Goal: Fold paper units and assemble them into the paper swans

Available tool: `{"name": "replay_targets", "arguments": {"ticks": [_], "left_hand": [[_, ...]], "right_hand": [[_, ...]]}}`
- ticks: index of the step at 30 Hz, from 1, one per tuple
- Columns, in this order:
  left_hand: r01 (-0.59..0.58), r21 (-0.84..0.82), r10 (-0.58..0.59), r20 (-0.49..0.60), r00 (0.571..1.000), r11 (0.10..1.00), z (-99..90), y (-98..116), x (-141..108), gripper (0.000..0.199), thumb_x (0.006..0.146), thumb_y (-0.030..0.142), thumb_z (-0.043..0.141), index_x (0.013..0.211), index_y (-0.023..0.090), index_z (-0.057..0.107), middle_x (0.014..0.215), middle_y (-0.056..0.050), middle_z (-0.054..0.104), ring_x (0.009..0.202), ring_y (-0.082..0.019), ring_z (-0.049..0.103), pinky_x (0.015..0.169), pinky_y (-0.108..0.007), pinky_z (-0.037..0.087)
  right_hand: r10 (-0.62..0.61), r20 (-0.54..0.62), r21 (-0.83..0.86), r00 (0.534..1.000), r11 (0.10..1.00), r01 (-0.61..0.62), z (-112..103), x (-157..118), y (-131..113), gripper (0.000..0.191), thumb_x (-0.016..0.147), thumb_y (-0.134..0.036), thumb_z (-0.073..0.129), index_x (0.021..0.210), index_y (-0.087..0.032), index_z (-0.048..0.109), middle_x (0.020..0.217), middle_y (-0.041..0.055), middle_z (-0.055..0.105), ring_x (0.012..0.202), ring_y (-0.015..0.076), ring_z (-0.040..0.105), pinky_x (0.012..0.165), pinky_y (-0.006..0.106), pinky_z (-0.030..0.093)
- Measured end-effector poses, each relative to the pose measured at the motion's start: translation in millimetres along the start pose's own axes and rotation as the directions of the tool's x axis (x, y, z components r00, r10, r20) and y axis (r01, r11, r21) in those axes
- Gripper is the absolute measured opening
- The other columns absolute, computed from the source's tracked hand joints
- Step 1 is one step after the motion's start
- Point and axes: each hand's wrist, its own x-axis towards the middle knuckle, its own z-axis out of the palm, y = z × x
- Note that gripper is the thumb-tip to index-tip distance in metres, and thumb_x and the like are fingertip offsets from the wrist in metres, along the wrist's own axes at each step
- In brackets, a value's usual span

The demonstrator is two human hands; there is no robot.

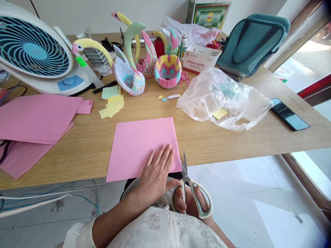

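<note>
Pink sheet (137, 144) lies flat on the bench (88, 155), its near right corner past the bench edge. Left hand (155, 174) rests on the sheet's near part, with the fingers (161, 158) spread slightly and extended, not gripping. Right hand (187, 203) is below the sheet's near right corner, its fingers (179, 198) closed around the white handles of the scissors (195, 196). Blades point up just beside that corner and look closed; contact with the paper is hard to make out.

Left of the sheet: stack of pink paper (38, 119), running off the frame, with yellow notes (112, 106) farther up. Beyond the sheet: paper swans (128, 72) and a folded paper basket (168, 70), its inside not visible. Right of the sheet: clear plastic bag (219, 100), with a yellow note (219, 113) and a blurred teal item (227, 90) showing through. Sticky-note box (199, 58) lies beyond the bag; contents hidden.
</note>
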Motion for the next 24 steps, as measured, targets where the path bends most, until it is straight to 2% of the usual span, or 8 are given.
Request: {"name": "replay_targets", "arguments": {"ticks": [5,9,20,24], "left_hand": [[0.005,0.002,-0.005,0.008,1.0,1.0,0.0,0,0,0.086,0.094,0.067,0.031,0.156,0.008,0.022,0.164,-0.012,0.019,0.151,-0.029,0.019,0.12,-0.049,0.02],[-0.01,0.002,0.01,0.013,1.0,1.0,-0.7,-1,0,0.083,0.095,0.064,0.033,0.156,0.008,0.023,0.164,-0.013,0.02,0.151,-0.03,0.021,0.12,-0.05,0.021],[-0.029,0.0,0.029,-0.013,0.999,1.0,-0.3,-2,0,0.082,0.096,0.063,0.032,0.155,0.007,0.027,0.163,-0.014,0.023,0.15,-0.03,0.022,0.12,-0.048,0.018],[-0.041,-0.012,0.041,-0.019,0.999,0.999,-0.3,-3,-1,0.082,0.095,0.064,0.033,0.155,0.008,0.026,0.163,-0.014,0.024,0.15,-0.029,0.021,0.12,-0.047,0.016]], "right_hand": [[-0.028,0.039,-0.028,0.999,0.999,0.029,4,6,-6,0.054,0.081,-0.076,0.051,0.08,-0.023,0.064,0.061,-0.0014,0.039,0.05,0.014,0.028,0.054,0.029,0.025],[-0.028,0.025,-0.023,0.999,0.999,0.028,4,5,-6,0.052,0.08,-0.075,0.053,0.08,-0.023,0.063,0.061,-0.0015,0.041,0.05,0.0141,0.029,0.055,0.029,0.023],[-0.051,0.072,0.028,0.996,0.998,0.05,-2,12,-3,0.053,0.079,-0.074,0.054,0.082,-0.023,0.065,0.061,-0.0013,0.043,0.049,0.0139,0.032,0.054,0.029,0.024],[-0.04,0.075,-0.019,0.996,0.999,0.041,-2,12,-5,0.056,0.079,-0.077,0.051,0.077,-0.023,0.062,0.057,-0.0001,0.044,0.049,0.0156,0.035,0.054,0.029,0.025]]}}
